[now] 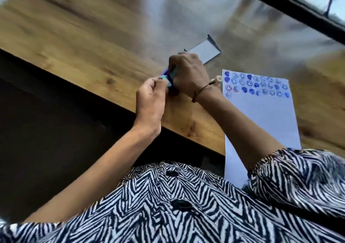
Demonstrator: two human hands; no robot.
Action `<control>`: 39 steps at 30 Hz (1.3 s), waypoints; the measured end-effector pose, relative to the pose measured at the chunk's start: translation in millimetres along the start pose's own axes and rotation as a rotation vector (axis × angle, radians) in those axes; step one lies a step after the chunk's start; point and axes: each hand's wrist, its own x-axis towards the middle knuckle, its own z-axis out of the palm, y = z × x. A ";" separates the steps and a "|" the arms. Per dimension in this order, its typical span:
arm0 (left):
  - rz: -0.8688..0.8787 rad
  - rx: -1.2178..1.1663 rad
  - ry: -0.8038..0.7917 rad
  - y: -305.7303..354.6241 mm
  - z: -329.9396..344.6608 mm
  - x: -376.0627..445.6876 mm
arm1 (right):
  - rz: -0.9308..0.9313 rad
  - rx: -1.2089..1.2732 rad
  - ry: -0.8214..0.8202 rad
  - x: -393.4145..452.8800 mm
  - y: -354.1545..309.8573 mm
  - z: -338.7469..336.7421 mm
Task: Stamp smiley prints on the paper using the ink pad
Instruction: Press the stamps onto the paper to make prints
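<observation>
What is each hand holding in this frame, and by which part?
Left hand pinches a small teal block at its near end. Right hand covers a purple item, likely the ink pad; its grip point is hidden.

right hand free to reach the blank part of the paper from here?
Probably yes. The right hand is beside the paper, whose blank lower area lies uncovered; only its own forearm crosses it. It seems busy at the ink pad with the left hand.

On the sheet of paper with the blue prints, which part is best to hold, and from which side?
Hold the paper by pressing down on its blank lower half, coming from the near table edge. It lies flat, the blue prints fill only the far end, and both hands are now away to its left.
</observation>
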 end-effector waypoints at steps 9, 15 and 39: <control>0.251 0.183 -0.304 4.6 19.7 -36.6 | 0.305 0.555 0.318 -17.6 46.3 -55.1; 0.609 0.973 -0.835 -22.5 82.0 -57.8 | 0.611 0.713 0.265 -90.7 114.1 -50.3; 0.697 1.455 -0.869 -42.9 91.8 -48.9 | 0.423 -0.060 0.164 -89.7 117.3 -31.6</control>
